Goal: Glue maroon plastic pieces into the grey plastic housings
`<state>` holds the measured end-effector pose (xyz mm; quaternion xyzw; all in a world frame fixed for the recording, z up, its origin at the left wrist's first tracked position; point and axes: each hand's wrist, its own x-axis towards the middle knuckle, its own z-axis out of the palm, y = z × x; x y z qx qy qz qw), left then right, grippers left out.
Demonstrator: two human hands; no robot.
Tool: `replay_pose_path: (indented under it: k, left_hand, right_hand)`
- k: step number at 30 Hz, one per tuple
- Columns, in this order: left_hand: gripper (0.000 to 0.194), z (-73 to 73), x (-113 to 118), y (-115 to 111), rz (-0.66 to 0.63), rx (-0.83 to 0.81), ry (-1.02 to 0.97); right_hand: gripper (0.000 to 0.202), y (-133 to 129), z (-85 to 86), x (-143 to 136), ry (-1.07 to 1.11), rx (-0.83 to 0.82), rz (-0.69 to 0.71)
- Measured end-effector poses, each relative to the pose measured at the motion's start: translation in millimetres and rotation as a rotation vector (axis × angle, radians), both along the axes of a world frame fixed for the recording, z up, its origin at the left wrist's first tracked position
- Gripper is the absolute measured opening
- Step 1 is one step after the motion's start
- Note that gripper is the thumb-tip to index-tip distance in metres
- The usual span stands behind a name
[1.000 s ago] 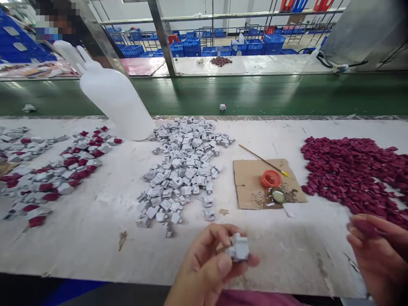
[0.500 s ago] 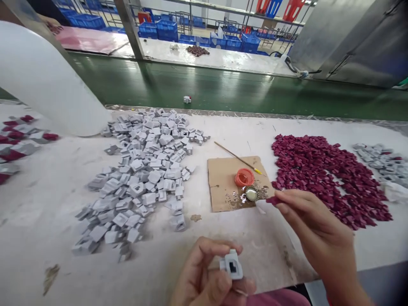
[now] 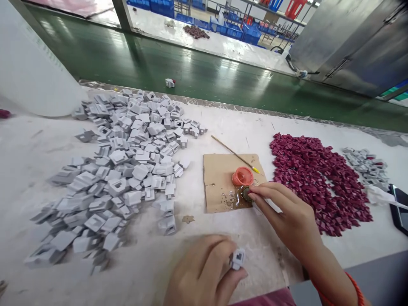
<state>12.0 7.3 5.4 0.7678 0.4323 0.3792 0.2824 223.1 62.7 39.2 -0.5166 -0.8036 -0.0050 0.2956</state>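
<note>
Our left hand (image 3: 204, 272) grips a small grey piece (image 3: 238, 259) between thumb and fingers above the worktop (image 3: 143, 257), while our right hand (image 3: 291, 219) pinches a mostly hidden maroon piece (image 3: 250, 192) at a round dish (image 3: 245, 195) on cardboard (image 3: 214, 170). Just beside the dish we see a red cup (image 3: 242, 176) and a thin stick (image 3: 234, 152). A grey heap (image 3: 140, 157) lies left, a maroon heap (image 3: 310, 174) right; beyond stretches a green belt (image 3: 207, 72).

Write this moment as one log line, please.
Left hand: holds grey part; Right hand: at round cap on cardboard; Red cup: beside cap; Maroon pile: right of cardboard
</note>
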Motion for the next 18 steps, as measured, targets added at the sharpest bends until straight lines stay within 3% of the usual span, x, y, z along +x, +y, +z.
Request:
replay_pose_path:
  k: [3,6,10,13,18]
  left_hand:
    - [0.026,-3.6,-1.3,6.3,-0.031,0.117,0.058]
    - [0.023,-5.8,-1.6,6.8,-0.002,0.109,0.046]
    - [0.022,-4.9,-1.5,5.3,-0.011,0.059,0.012]
    - [0.022,-3.4,-2.0,6.1,-0.025,0.010,-0.019]
    - [0.023,-3.6,-2.7,6.0,-0.021,-0.018,-0.053]
  right_hand:
    - [0.010,0.2,2.8,-0.2,-0.021,0.019,-0.026]
    - [0.011,-5.6,9.2,-1.3,0.001,0.051,-0.081]
    - [0.019,-27.0,12.8,-9.2,0.240,-0.048,-0.134]
    - [0.022,-48.8,6.9,-19.5,0.426,-0.169,-0.080]
    - [0.025,-71.3,-8.8,-33.5,0.487,-0.196,0.040]
